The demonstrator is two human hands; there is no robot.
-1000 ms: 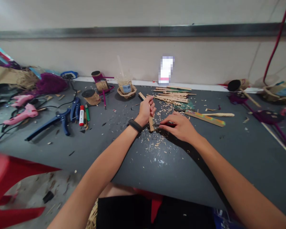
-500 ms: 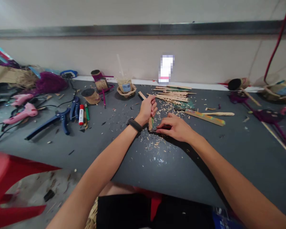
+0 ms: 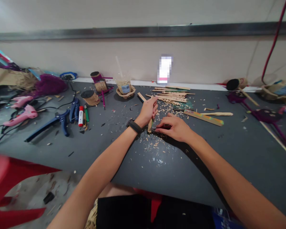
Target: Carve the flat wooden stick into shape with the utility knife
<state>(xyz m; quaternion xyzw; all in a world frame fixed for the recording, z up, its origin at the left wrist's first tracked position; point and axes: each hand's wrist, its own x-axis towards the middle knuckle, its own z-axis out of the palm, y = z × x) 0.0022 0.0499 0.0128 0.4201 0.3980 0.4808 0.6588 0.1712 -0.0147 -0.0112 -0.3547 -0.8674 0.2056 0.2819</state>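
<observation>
My left hand, with a dark band on its wrist, is closed around a flat wooden strip. The strip slants toward me, its far end showing beyond the fist and its near end close to the tabletop. Just right of that near end, my right hand is closed in a pinch on a thin, dark blade-like tool, mostly covered by the fingers. Pale wood shavings lie scattered around both hands. Behind them is a pile of carved wooden sticks.
Left on the grey table lie blue cutters, a red-and-white marker and pink glue guns. A drink cup and a lit phone stand by the wall. A patterned strip lies right; a red stool is lower left.
The dark tool in my right hand has tilted and shows less against the strip's near end. My left hand keeps its hold; the whole view has shifted slightly.
</observation>
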